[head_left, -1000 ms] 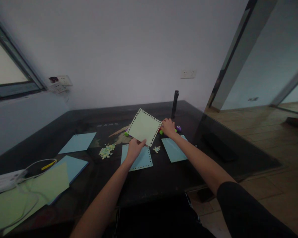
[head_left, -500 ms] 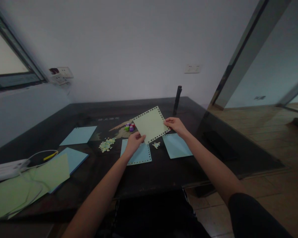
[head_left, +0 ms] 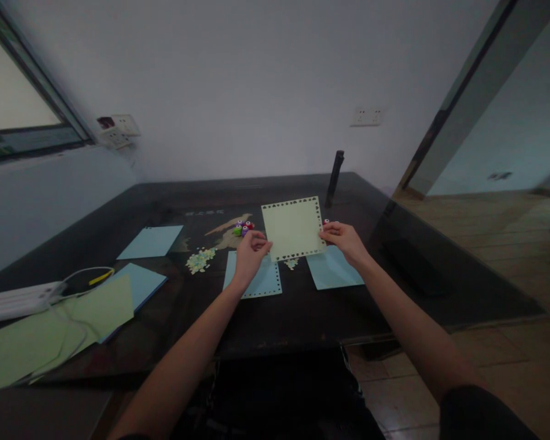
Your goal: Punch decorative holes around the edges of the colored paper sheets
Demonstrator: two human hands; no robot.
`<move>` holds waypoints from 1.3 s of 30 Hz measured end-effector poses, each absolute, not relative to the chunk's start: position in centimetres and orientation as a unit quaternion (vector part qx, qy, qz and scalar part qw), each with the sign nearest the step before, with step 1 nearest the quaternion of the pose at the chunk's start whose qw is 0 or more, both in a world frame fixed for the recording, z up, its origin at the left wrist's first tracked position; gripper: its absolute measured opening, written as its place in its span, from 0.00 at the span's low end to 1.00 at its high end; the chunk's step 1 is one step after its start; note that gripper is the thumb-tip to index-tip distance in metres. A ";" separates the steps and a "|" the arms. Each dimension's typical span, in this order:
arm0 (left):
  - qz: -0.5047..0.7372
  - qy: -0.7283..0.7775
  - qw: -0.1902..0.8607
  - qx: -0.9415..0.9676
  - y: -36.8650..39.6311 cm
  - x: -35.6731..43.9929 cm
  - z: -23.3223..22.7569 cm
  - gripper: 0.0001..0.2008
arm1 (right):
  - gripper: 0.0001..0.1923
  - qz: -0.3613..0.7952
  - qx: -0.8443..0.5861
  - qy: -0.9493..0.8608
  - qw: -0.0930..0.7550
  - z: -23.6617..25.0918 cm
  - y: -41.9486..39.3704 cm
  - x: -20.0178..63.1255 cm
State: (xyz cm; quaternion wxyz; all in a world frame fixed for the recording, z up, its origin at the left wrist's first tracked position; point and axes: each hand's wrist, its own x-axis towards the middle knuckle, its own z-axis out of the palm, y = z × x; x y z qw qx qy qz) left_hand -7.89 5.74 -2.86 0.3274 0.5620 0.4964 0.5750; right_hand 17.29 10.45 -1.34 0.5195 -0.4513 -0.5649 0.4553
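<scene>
A pale green sheet of paper (head_left: 293, 230) with small holes punched along three edges is raised above the table. My left hand (head_left: 251, 253) pinches its lower left corner, and my right hand (head_left: 343, 239) pinches its right edge. Beneath it lies a blue sheet (head_left: 261, 282) with holes along its edges, partly covered by my left hand. Another blue sheet (head_left: 334, 275) lies under my right hand. Between these two sits a small heap of paper bits (head_left: 291, 263). Just past my left hand stand several small colourful hole punches (head_left: 242, 228); similar ones are mostly hidden behind my right hand.
A larger pile of paper bits (head_left: 200, 260) lies left of centre, near a blue sheet (head_left: 151, 242). Green sheets (head_left: 73, 324), a blue stack (head_left: 144, 284) and a white power strip (head_left: 21, 302) with a cable occupy the left. A black upright object (head_left: 334, 178) stands at the back.
The green sheet has turned from a tilt to nearly level and shifted slightly right, both hands still on it. The view has shifted a little.
</scene>
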 end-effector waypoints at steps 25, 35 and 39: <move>0.296 0.555 0.248 0.736 5.0 1.8 -3.5 0.06 | 0.18 0.232 -0.615 -0.629 0.416 -4.8 6.0 26.7; 0.238 0.553 0.205 0.771 4.2 1.9 -3.2 0.07 | 0.14 0.243 -0.625 -0.652 0.354 -4.9 5.9 26.9; 0.230 0.553 0.191 0.778 4.0 1.8 -3.3 0.07 | 0.14 0.258 -0.618 -0.658 0.345 -4.9 5.9 27.3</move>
